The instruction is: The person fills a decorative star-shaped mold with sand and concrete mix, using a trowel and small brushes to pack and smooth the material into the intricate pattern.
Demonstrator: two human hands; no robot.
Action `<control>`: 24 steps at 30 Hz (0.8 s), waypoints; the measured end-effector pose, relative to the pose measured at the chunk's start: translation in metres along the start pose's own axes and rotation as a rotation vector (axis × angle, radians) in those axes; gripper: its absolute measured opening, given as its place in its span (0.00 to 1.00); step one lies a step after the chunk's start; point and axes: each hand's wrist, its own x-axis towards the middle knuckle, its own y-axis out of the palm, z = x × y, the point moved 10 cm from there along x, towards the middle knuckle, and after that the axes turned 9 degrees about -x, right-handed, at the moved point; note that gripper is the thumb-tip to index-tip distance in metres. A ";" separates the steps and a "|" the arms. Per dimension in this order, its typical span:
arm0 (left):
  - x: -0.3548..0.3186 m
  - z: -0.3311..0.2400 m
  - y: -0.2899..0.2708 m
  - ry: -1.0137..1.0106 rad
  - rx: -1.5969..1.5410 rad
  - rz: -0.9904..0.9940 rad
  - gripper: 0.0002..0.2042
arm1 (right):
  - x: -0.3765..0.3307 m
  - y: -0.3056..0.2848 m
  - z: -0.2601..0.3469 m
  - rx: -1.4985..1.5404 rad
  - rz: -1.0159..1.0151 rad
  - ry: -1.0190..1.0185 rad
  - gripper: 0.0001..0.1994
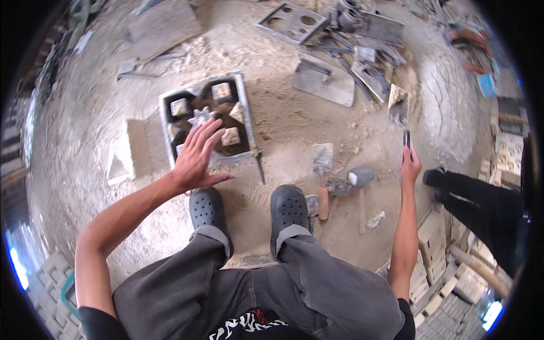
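Observation:
A square metal frame [247, 122] lies on the sandy floor in front of my feet. It holds dark sand, several pale-topped blocks [222, 90] and a grey star-shaped piece [203, 118]. My left hand [198, 154] hovers over the frame's near side with fingers spread, holding nothing, its fingertips close to the star-shaped piece. Whether they touch it I cannot tell. Off to the right, my right hand [411, 165] is closed round the handle of a trowel [400, 112]. Pale sand lies on the trowel's blade, which points away from me beside a grey mound.
Right of my shoes lie a mallet [360, 176] and a wooden-handled tool [323, 203]. Farther off are a flat plate with a handle [324, 85], a holed metal plate [273, 28] and piled metal pieces. The grey mound [450, 113] and another person's dark-clothed leg [481, 207] are at right.

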 end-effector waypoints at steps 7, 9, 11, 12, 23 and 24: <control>0.007 0.016 0.007 -0.053 0.051 0.022 0.61 | -0.114 0.071 0.074 -0.014 0.247 -0.042 0.21; 0.012 0.018 0.011 -0.062 0.036 0.002 0.61 | -0.140 0.100 0.102 -0.027 0.363 -0.127 0.22; 0.020 0.016 0.013 -0.067 0.020 -0.014 0.62 | -0.162 0.120 0.154 -0.163 0.374 -0.413 0.22; 0.021 0.021 0.022 -0.098 0.033 0.020 0.62 | -0.176 0.136 0.171 -0.224 0.392 -0.540 0.23; 0.021 0.020 0.031 -0.123 0.106 -0.020 0.61 | -0.294 0.183 0.290 -0.704 0.266 -0.967 0.22; 0.021 0.018 0.031 -0.119 0.105 -0.029 0.60 | -0.301 0.184 0.294 -0.711 0.258 -0.985 0.22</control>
